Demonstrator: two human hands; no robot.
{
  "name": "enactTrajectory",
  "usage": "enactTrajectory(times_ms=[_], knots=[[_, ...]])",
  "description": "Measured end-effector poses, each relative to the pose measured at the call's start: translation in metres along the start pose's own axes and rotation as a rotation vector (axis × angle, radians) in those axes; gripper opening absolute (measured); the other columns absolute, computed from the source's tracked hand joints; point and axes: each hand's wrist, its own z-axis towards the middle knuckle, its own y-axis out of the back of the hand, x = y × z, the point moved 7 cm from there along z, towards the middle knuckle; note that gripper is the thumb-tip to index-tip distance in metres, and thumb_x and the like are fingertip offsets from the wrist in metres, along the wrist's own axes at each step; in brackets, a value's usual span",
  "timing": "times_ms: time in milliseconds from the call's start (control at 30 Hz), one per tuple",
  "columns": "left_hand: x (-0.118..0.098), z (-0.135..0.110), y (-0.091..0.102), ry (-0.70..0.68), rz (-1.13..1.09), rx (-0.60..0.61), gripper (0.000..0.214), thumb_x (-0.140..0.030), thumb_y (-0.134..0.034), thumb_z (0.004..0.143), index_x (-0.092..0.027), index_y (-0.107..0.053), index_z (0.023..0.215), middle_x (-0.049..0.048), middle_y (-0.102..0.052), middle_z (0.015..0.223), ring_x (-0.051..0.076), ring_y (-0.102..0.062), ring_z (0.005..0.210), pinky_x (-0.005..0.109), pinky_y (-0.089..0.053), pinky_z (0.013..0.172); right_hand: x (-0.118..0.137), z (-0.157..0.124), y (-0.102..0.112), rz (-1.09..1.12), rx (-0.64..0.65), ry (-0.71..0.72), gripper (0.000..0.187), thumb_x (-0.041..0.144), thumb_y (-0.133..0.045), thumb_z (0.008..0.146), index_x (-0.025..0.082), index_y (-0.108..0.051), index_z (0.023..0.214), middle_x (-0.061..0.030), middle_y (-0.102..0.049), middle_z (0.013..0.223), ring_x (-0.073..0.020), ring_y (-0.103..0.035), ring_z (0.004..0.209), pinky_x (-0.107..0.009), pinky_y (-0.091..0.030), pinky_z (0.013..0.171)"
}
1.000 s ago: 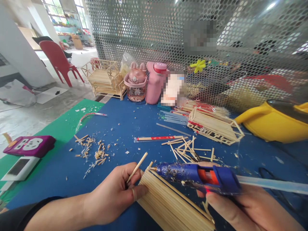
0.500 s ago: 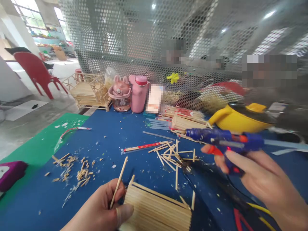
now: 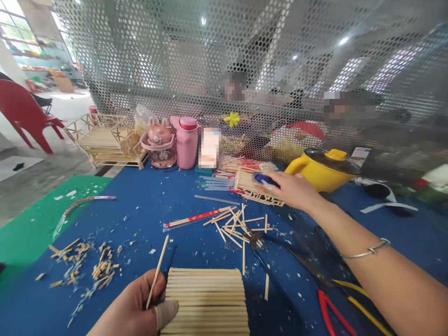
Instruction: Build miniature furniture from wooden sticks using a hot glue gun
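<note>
My left hand is closed on a thin wooden stick that points up and away, and its thumb presses the left edge of a flat panel of glued sticks lying on the blue table. My right hand reaches far across the table, fingers wrapped over the blue glue gun, whose blue tip shows at a small stick frame. A silver bracelet circles my right forearm.
Loose sticks and a wrapped chopstick pair lie mid-table; wood chips at left. Pink bottles, a yellow pot, stick models and a perforated screen stand behind. Red-and-yellow pliers lie right.
My right hand has carried the glue gun from over the panel away to the far side of the table by the stick frame. The left hand keeps its stick at the panel.
</note>
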Motion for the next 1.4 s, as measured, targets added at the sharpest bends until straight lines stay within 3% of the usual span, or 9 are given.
enactTrajectory(times_ms=[167,300,367,433,600,767,1133,1300,1400], knots=[[-0.001,-0.01,0.015,0.059,0.349,-0.094,0.049,-0.07,-0.041,0.08,-0.021,-0.044,0.074,-0.0074,-0.042,0.046,0.008,-0.036,0.038,0.017,-0.029,0.035,0.002,0.001,-0.002,0.033,0.073,0.021,0.057,0.039,-0.044,0.085,0.014,-0.043,0.137,-0.0161,-0.057,0.129,-0.0349,-0.058,0.11,-0.049,-0.047,0.087],[-0.044,-0.034,0.035,-0.427,0.795,-0.347,0.033,-0.051,-0.037,0.089,-0.023,-0.055,0.088,0.0029,-0.066,0.084,0.016,-0.062,0.07,0.02,-0.046,0.052,0.029,-0.036,0.063,0.138,-0.277,-0.011,0.052,0.021,-0.044,0.084,0.018,-0.043,0.136,-0.0117,-0.06,0.125,-0.0319,-0.054,0.116,-0.049,-0.043,0.096],[-0.061,-0.044,0.024,-0.663,0.986,-0.296,0.023,-0.038,-0.037,0.091,-0.024,-0.055,0.087,0.0016,-0.064,0.084,0.014,-0.062,0.067,0.018,-0.047,0.052,0.061,-0.067,0.094,0.206,-0.422,-0.003,0.042,0.024,-0.043,0.089,0.025,-0.049,0.13,-0.0082,-0.062,0.123,-0.0281,-0.057,0.113,-0.046,-0.044,0.096],[-0.072,-0.048,0.006,-0.796,1.118,-0.188,0.019,-0.025,-0.036,0.091,-0.024,-0.053,0.085,-0.0014,-0.059,0.074,0.01,-0.058,0.056,0.016,-0.046,0.049,0.112,-0.096,0.106,0.277,-0.391,0.245,0.033,0.025,-0.046,0.09,0.03,-0.055,0.121,-0.0048,-0.066,0.114,-0.0253,-0.061,0.104,-0.043,-0.047,0.092],[-0.084,-0.038,-0.032,-0.81,1.265,-0.017,0.021,-0.014,-0.033,0.088,-0.022,-0.053,0.085,-0.0001,-0.056,0.076,0.011,-0.058,0.061,0.017,-0.048,0.055,0.181,-0.135,0.083,0.589,-0.167,0.533,0.025,0.011,-0.048,0.088,0.02,-0.062,0.106,-0.0019,-0.07,0.075,-0.0153,-0.064,0.066,-0.031,-0.054,0.066],[-0.076,-0.032,-0.038,-0.76,1.283,0.049,0.022,-0.012,-0.032,0.088,-0.02,-0.053,0.086,0.001,-0.054,0.078,0.012,-0.052,0.06,0.02,-0.042,0.05,0.174,-0.14,0.066,0.635,-0.139,0.343,0.022,0.025,-0.058,0.084,0.02,-0.06,0.105,-0.0035,-0.071,0.082,-0.0171,-0.068,0.074,-0.029,-0.057,0.067],[-0.074,-0.036,-0.048,-0.888,1.252,0.146,0.024,-0.015,-0.03,0.093,-0.022,-0.051,0.102,-0.0009,-0.053,0.077,0.012,-0.049,0.057,0.023,-0.04,0.051,0.172,-0.155,0.077,0.559,-0.226,0.33,0.03,0.019,-0.056,0.083,0.031,-0.054,0.109,0.0018,-0.072,0.082,-0.0209,-0.068,0.076,-0.039,-0.055,0.075],[-0.086,-0.044,-0.02,-0.984,1.239,-0.243,0.035,-0.03,-0.04,0.094,-0.02,-0.041,0.128,0.0074,-0.056,0.107,0.019,-0.055,0.096,0.027,-0.045,0.082,0.146,-0.144,0.061,0.635,-0.216,0.178,0.016,0.024,-0.06,0.082,0.031,-0.063,0.096,0.0004,-0.07,0.082,-0.0179,-0.067,0.073,-0.031,-0.055,0.066],[-0.084,-0.037,0.019,-0.74,1.108,-0.45,0.041,-0.034,-0.039,0.094,-0.021,-0.036,0.133,0.0069,-0.056,0.108,0.02,-0.055,0.096,0.03,-0.044,0.082,0.126,-0.127,0.033,0.724,-0.096,0.021,0.012,0.032,-0.056,0.085,0.029,-0.067,0.083,0.0005,-0.07,0.079,-0.0169,-0.067,0.069,-0.027,-0.055,0.059]])
